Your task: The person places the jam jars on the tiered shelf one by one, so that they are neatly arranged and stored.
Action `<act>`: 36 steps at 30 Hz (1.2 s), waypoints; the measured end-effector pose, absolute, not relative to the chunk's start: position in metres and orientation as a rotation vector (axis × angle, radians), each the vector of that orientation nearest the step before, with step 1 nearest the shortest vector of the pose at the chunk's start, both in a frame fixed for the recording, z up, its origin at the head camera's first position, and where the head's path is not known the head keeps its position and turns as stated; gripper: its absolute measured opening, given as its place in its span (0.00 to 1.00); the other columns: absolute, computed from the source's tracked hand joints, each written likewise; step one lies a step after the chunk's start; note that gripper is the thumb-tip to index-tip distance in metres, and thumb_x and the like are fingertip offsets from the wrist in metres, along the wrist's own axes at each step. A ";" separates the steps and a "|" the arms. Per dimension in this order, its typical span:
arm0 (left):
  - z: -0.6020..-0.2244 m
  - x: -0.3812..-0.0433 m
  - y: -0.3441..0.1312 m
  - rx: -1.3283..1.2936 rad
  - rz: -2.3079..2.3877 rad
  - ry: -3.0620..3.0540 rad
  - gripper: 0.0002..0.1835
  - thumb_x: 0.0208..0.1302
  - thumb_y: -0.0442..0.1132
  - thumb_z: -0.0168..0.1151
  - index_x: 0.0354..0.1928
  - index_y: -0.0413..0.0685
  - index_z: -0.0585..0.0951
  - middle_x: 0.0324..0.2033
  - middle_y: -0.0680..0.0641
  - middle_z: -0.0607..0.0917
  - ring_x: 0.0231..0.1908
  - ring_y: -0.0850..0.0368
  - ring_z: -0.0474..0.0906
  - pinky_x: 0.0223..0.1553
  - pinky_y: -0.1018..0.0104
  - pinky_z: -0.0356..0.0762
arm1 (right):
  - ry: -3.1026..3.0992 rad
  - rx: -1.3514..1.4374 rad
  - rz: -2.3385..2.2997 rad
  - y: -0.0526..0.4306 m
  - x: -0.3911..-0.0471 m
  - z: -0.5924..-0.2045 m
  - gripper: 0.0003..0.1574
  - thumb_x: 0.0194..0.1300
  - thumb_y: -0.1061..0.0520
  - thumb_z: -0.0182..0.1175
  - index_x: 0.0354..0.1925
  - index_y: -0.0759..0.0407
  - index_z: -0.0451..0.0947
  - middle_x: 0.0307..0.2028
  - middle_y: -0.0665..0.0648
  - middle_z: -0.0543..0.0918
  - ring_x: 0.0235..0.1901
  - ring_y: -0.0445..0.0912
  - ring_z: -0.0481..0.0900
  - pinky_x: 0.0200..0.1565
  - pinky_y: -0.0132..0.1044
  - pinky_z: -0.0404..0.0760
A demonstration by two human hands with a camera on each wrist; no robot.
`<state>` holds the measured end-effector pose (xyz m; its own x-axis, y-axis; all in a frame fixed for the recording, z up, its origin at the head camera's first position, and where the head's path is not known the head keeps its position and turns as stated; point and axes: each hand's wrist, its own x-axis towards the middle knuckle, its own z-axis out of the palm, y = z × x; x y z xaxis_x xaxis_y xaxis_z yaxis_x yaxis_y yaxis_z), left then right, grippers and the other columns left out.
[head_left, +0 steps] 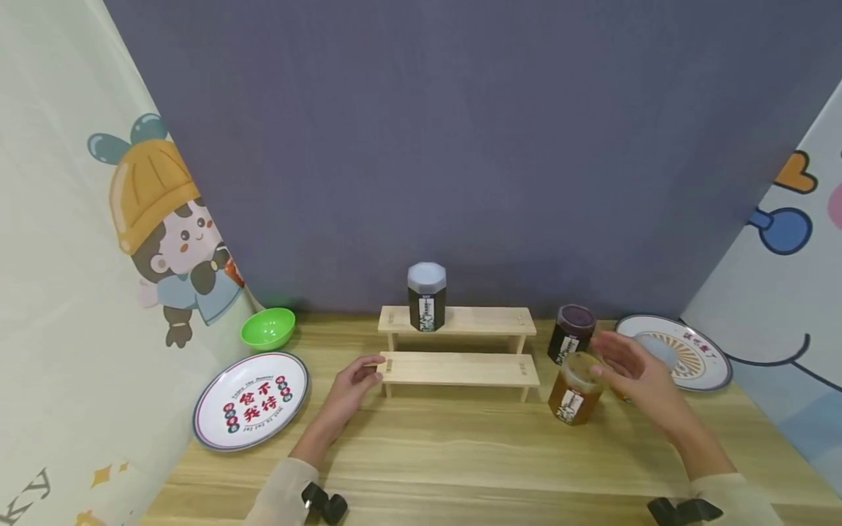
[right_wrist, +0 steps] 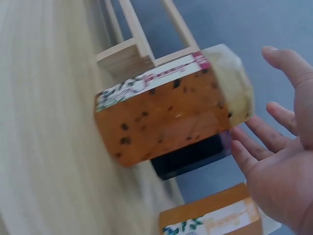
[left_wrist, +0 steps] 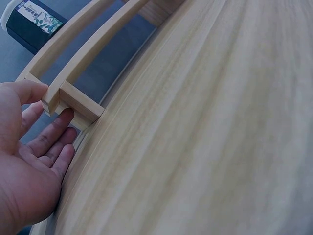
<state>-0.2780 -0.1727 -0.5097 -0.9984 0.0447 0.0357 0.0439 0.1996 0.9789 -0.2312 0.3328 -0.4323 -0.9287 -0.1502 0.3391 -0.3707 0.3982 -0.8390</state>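
First, at the far left, the cartoon-printed backdrop [head_left: 66, 219] carries the letters "ky" low down, part of a word. Next come a green bowl [head_left: 268, 330], no writing discernible, and a round plate [head_left: 213, 398] whose red Chinese characters look like 食不我待, with "Enjoy the Moment" arched above them. The left hand [head_left: 351, 391] pinches the left end of the wooden lower step [head_left: 460, 369], thumb and fingers narrow on the plank; an uneven tug could skew it and, if the steps are joined, shake the black octagonal jar [head_left: 427, 296] standing left of centre on the upper step [head_left: 487, 320]. That jar's white label has dark script and leafy artwork, too small to read. Right of the steps, a purple-lidded dark jar [head_left: 571, 332] stands behind an amber jar [head_left: 575, 398] on the wooden tabletop [head_left: 447, 453]; both labels are white, the amber one's with a magenta patch near its pale lid, lettering blurred. The right hand [head_left: 638, 376] is spread wide beside that lid, holding nothing; whether fingertips touch it I cannot tell. An off-centre grasp there could tip the jar, and the knuckles might knock the second amber jar [right_wrist: 210, 208], partly hidden behind the hand in the head view. Farthest right, a sunburst plate [head_left: 723, 369] has rim characters I cannot read surely; a toppled jar might strike it.
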 end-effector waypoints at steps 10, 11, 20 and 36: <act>-0.507 -0.277 -0.172 0.090 1.991 2.426 0.17 0.72 0.39 0.64 0.61 0.52 0.82 0.63 0.46 0.83 0.61 0.52 0.77 0.64 0.58 0.72 | -2.526 0.415 1.503 0.332 -0.224 -0.449 0.46 0.70 0.61 0.66 0.77 0.65 0.56 0.72 0.69 0.69 0.60 0.16 0.66 0.58 0.11 0.68; -0.507 -0.278 -0.173 0.095 1.990 2.429 0.17 0.72 0.39 0.64 0.61 0.52 0.82 0.63 0.46 0.83 0.61 0.52 0.77 0.65 0.57 0.73 | -2.536 0.407 1.504 0.331 -0.224 -0.451 0.46 0.70 0.60 0.66 0.77 0.65 0.56 0.73 0.71 0.67 0.60 0.15 0.65 0.57 0.11 0.67; -0.510 -0.278 -0.174 0.103 1.974 2.432 0.18 0.71 0.40 0.65 0.61 0.52 0.82 0.62 0.46 0.83 0.60 0.53 0.77 0.64 0.56 0.73 | -2.584 0.348 1.524 0.325 -0.224 -0.459 0.49 0.68 0.56 0.69 0.78 0.58 0.57 0.74 0.73 0.65 0.58 0.15 0.64 0.56 0.11 0.66; -0.510 -0.279 -0.174 0.100 1.970 2.429 0.18 0.72 0.41 0.65 0.61 0.55 0.82 0.61 0.46 0.83 0.60 0.53 0.76 0.64 0.57 0.72 | -2.567 0.326 1.498 0.322 -0.227 -0.468 0.48 0.66 0.57 0.71 0.76 0.60 0.60 0.58 0.31 0.73 0.56 0.17 0.68 0.55 0.13 0.68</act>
<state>-0.2792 -0.1737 -0.5097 -0.9979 0.0577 0.0307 0.0420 0.2055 0.9778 -0.2266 0.3217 -0.4683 -0.9649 -0.1102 0.2382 -0.2616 0.4773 -0.8389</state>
